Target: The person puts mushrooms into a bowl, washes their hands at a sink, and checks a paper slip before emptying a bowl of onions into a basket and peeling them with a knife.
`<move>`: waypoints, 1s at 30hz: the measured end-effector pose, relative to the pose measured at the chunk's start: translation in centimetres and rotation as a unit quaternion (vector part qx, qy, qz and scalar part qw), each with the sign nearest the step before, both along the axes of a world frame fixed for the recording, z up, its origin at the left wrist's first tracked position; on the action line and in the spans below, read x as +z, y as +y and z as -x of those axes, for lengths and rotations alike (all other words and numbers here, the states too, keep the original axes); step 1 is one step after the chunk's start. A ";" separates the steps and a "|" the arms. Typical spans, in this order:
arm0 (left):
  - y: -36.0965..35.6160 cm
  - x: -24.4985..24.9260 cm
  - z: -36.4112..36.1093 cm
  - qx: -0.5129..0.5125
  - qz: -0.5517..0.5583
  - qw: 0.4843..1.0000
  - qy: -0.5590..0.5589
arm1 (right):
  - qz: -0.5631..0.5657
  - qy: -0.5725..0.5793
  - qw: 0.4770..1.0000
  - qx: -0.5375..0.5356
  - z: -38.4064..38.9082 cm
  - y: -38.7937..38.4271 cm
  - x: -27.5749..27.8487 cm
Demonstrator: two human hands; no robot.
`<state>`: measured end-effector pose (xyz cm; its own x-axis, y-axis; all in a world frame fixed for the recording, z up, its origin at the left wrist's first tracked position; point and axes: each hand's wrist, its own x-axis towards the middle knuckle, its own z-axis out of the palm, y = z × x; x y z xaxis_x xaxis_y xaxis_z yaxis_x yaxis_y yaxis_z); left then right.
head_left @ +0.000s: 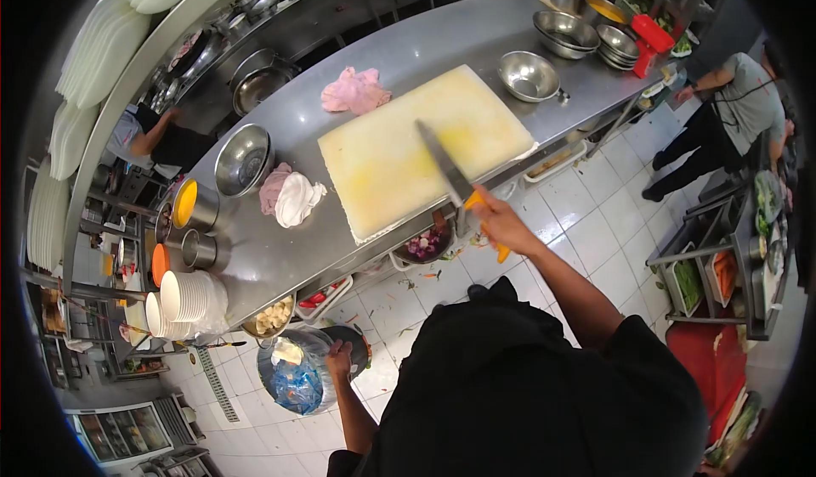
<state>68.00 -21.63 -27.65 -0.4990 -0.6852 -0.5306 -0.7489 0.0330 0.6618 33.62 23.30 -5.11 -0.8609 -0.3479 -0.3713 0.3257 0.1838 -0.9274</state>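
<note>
My right hand (507,225) is wrapped round the orange handle of a large kitchen knife (444,161). Its blade points away from me, over the pale yellow cutting board (399,154), which has wet yellow stains. Low on the left, my left hand (338,358) is closed beside the rim of a bin (265,373) lined with a blue plastic bag (297,387). What its fingers grip, if anything, I cannot tell. Past the board lies a crumpled pink cloth (355,91); a white cloth (297,200) and a mauve one (274,190) are bunched to its left.
Steel bowls (528,77) stand right of the board, another bowl (242,161) left. Stacked white tubs (194,297) occupy the counter's near left end. Below the counter sits a pot of chopped purple pieces (425,244). A person (731,112) stands at right, another (149,141) far left.
</note>
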 end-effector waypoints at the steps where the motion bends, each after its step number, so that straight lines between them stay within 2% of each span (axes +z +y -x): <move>1: 0.2 0.1 0.2 0.001 0.006 1.000 0.008 | 0.006 0.047 0.998 -0.042 0.5 1.1 0.0; 3: 0.9 0.8 -1.6 0.013 0.019 1.000 0.014 | 0.001 0.077 0.993 -0.093 2.7 4.0 -0.6; 4: 1.4 1.9 -2.8 0.035 -0.003 0.999 0.007 | -0.025 0.052 0.991 -0.125 3.2 4.4 0.1; 6: 3.5 5.6 -1.8 0.080 -0.048 0.996 0.005 | -0.055 0.053 0.990 -0.118 2.8 3.3 0.0; 9: 3.1 4.4 -2.7 0.095 -0.051 0.994 0.013 | -0.106 0.044 0.993 -0.036 -0.1 -1.1 0.2; 12: 2.7 4.0 -1.7 0.073 -0.048 0.996 -0.004 | -0.052 0.007 0.999 -0.003 -1.2 -3.8 -0.2; 14: 2.1 3.8 -0.8 0.050 -0.073 0.996 -0.026 | -0.009 0.026 0.999 -0.019 -0.2 -2.9 -0.4; 17: 2.9 4.1 -1.2 0.075 -0.059 0.995 0.024 | 0.029 0.064 0.995 -0.070 1.1 1.5 -1.0; 20: 3.2 4.0 -2.4 0.081 -0.070 0.994 0.013 | -0.020 0.019 0.994 -0.107 1.4 3.4 0.5; 21: 3.4 3.9 -2.6 0.079 -0.076 0.994 0.006 | -0.042 0.035 0.995 -0.078 1.1 3.1 -1.3; 24: 3.9 4.7 -1.3 0.073 -0.084 0.993 -0.042 | -0.059 0.035 0.998 0.017 -2.0 -2.5 -1.4; 26: 4.5 5.5 -0.5 0.061 -0.067 0.996 -0.011 | -0.052 0.015 0.998 0.015 -2.7 -5.3 -0.5; 28: 4.1 3.9 -0.2 0.042 -0.093 0.995 -0.008 | -0.041 0.009 0.999 0.020 -2.6 -5.5 0.1; 29: 2.9 0.7 -1.3 0.006 -0.049 0.999 -0.022 | -0.033 0.011 0.999 0.027 -2.2 -4.9 0.1; 30: 3.5 1.5 -1.4 0.025 -0.056 0.998 -0.027 | -0.025 0.013 0.999 0.036 -1.8 -4.3 0.1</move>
<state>69.43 -18.17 -26.19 -0.4340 -0.6438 -0.6302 -0.7821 -0.0781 0.6183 35.43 19.05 -5.05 -0.8439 -0.3905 -0.3680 0.2869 0.2511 -0.9245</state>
